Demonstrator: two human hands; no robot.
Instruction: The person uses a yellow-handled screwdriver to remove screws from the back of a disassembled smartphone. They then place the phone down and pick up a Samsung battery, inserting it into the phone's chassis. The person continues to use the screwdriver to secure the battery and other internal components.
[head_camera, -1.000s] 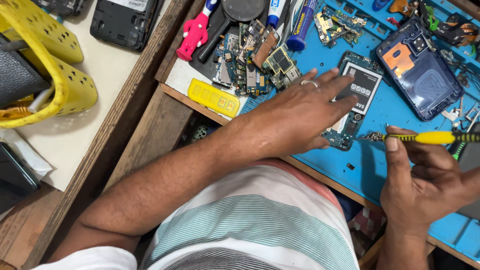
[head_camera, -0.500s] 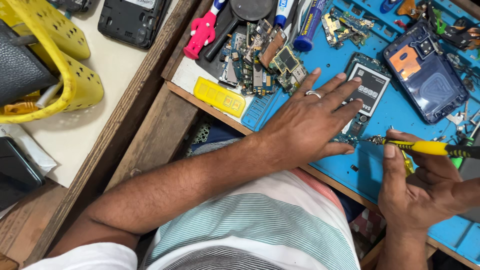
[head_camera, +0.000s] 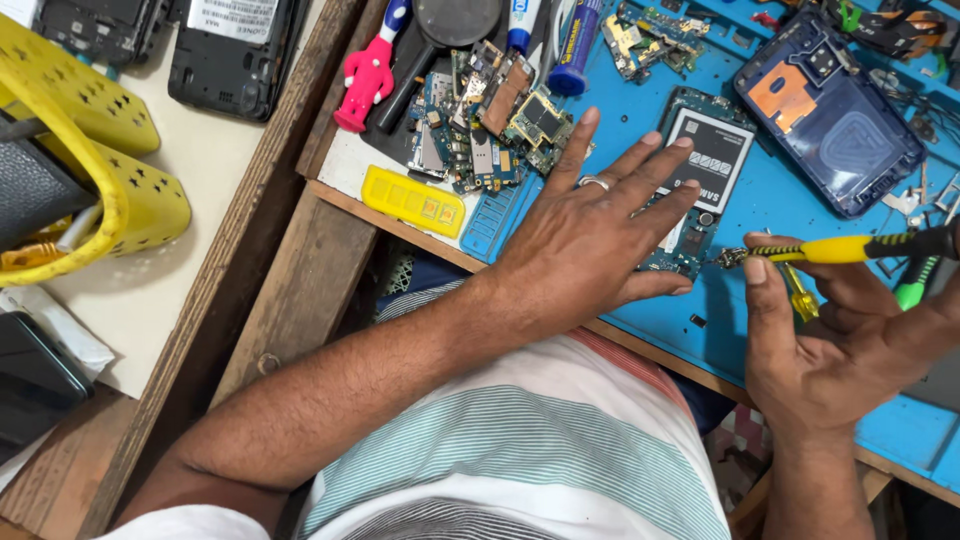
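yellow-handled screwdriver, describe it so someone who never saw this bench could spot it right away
Start at the blue work mat on the right of the bench, then drop to its near edge, where the right hand is. The slim yellow-handled screwdriver lies level in that hand, tip pointing left at the opened phone with its battery showing. Unlike the green-handled tool beside it, it has a black rear grip.

- Yellow perforated basket (head_camera: 150, 195), far left, on the pale tabletop (head_camera: 215, 200).
- Black phone back (head_camera: 235, 50) lying face-down beside the basket.
- Pink figure-shaped tool (head_camera: 365, 75) at the top, next to a dark round lens (head_camera: 455, 20).
- Heap of loose circuit boards (head_camera: 490, 125) at the blue mat (head_camera: 900, 420) edge.
- Yellow flat tray (head_camera: 413, 200) just below the boards.
- Dark blue phone shell (head_camera: 830, 110), upper right.
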